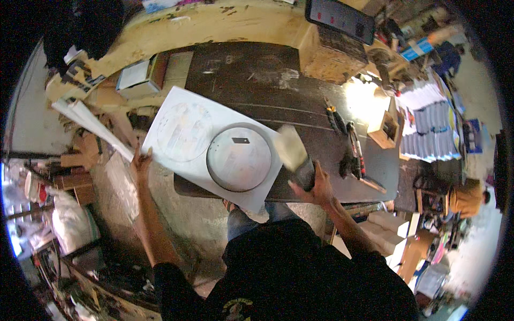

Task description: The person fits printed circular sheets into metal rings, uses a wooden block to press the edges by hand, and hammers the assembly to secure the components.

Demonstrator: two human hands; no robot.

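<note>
While the left grip (141,163) pinches the left corner of the pale panel (210,115), the right grip (318,187) is closed around the dark end of a block (293,152). That block is blurred, so its exact kind and its pale far end are hard to make out; it stands just beside the panel's right edge, and whether the two touch cannot be told.

The panel lies aslant over the left front of the dark surface (381,168), hiding part of its edge, and its lowest corner hangs above the person's jeans (281,211). Whether the panel rests on the surface or is held clear cannot be told. Its right half bears a round part (239,166) with a small dark slot, its left a fainter circle (184,134). The left fingertips are partly hidden at the corner.

On the right lie pliers (335,117) and a cluster of dark tools (352,152), overlapping and hard to separate. Glare washes out the area above a small wooden box (384,131). At the top, a phone (340,21) leans near a wooden block, and the lens's black rim cuts off the corners.
</note>
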